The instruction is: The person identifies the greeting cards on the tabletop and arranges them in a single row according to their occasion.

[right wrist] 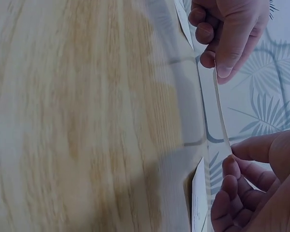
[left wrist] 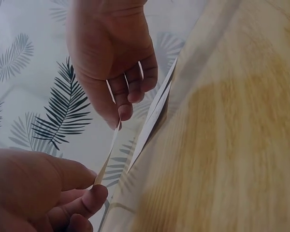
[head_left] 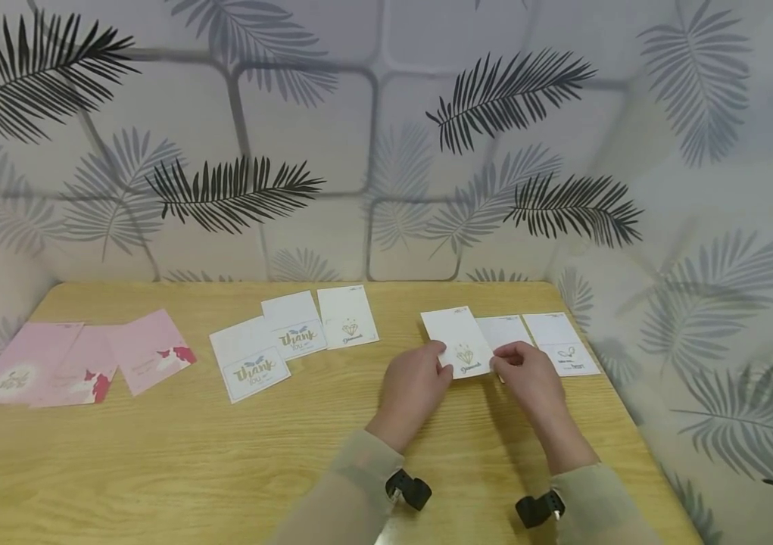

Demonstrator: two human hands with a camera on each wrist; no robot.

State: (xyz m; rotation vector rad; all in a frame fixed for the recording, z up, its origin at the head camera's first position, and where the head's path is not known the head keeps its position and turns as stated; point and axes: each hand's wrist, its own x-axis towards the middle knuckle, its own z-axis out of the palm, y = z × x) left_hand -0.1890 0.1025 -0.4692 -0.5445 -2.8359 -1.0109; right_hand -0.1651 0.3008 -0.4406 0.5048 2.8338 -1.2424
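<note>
A white card with a gold diamond print point(head_left: 465, 352) is held up between both hands over the right part of the table. My left hand point(head_left: 413, 390) pinches its left edge between thumb and fingers. Its lower right corner is pinched by my right hand point(head_left: 532, 382). From the left wrist view the card point(left wrist: 109, 150) shows almost edge-on, slightly bowed. Behind it on the table lies a white card point(head_left: 505, 328), partly hidden, and beside that another white card with small print point(head_left: 566, 348).
Left of my hands lie a similar diamond card point(head_left: 348, 318) and two "thank you" cards, one point(head_left: 250, 359) overlapping the other point(head_left: 294, 325). Three pink cards, including one point(head_left: 151, 352) with a red-and-white print, lie at the far left. A patterned wall point(head_left: 331, 227) borders the wooden table point(head_left: 175, 469).
</note>
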